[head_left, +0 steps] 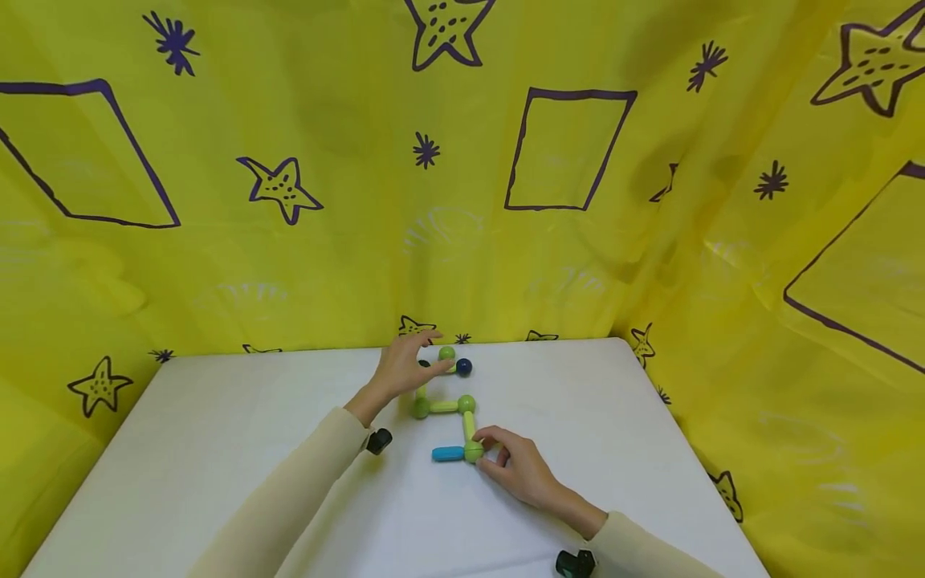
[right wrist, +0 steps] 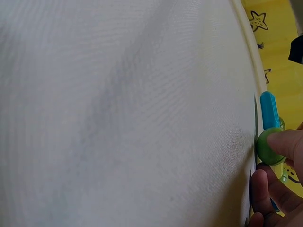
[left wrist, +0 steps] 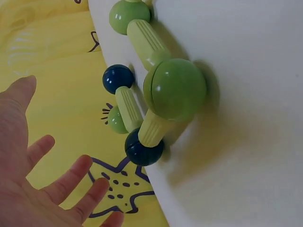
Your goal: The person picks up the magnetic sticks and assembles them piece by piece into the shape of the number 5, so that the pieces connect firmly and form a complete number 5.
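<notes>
A zigzag chain of green and dark blue balls joined by pale yellow-green rods (head_left: pixel 444 407) lies on the white table. My right hand (head_left: pixel 523 470) pinches the green ball (right wrist: pixel 269 147) at its near end between thumb and fingers. From that ball a blue rod (head_left: pixel 448 454) sticks out to the left. Over the far part of the chain hovers my left hand (head_left: pixel 401 369), fingers spread and holding nothing. In the left wrist view, a dark blue ball (left wrist: pixel 144 149) and a large green ball (left wrist: pixel 177 90) stand apart from that hand. Another dark blue ball (head_left: pixel 464 368) is at the far end.
The white tabletop (head_left: pixel 614 417) spreads around the chain. Behind it and along both sides hangs a yellow curtain (head_left: pixel 347 241) with purple stars and outlined shapes. The table's far edge lies close behind the chain's far end.
</notes>
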`<state>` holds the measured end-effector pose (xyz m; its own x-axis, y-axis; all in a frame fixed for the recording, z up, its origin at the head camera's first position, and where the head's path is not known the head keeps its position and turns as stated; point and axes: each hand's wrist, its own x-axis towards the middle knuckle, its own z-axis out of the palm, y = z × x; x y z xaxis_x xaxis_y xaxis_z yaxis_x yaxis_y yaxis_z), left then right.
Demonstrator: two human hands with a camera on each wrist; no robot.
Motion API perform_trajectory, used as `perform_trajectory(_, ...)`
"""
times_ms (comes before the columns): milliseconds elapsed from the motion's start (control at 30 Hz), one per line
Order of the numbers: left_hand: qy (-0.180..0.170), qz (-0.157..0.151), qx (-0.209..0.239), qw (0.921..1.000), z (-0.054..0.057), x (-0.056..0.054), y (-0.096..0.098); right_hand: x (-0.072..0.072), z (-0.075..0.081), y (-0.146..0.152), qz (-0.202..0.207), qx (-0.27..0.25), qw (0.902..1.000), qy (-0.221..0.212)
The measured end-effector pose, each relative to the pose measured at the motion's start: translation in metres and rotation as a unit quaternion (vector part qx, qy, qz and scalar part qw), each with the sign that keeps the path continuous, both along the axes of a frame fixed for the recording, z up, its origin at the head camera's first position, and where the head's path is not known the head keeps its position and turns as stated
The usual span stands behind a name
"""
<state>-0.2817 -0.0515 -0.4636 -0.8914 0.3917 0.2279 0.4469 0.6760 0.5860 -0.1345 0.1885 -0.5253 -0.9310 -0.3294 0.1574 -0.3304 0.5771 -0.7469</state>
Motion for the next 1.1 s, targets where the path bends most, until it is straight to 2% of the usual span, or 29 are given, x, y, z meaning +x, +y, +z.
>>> perform_trajectory(267,-0.033,0.052,-0.024,0.9978,-0.011,-0.018,0.018,0.002,0.001,-0.002,-0.006,-0.003,1.0,-0.001)
perform_trajectory(500,-0.078,0.107,0.005,0.9912,-0.021,-0.026,0.028,0.002,-0.002,-0.001,-0.003,-0.012,0.9999,0.003)
perform_trajectory(667,-0.104,0.141,0.022,0.9843,-0.03,-0.028,0.033,0.002,-0.002,-0.002,-0.003,-0.01,0.9999,0.002)
perform_trajectory(867,-0.091,0.174,0.027,0.9801,-0.038,-0.029,0.038,0.002,-0.003,-0.002,-0.004,-0.007,0.9999,0.007)
perform_trajectory(1100,-0.087,0.189,0.03,0.9777,-0.038,-0.029,0.043,0.001,-0.004,0.0,-0.007,-0.008,0.9999,0.011)
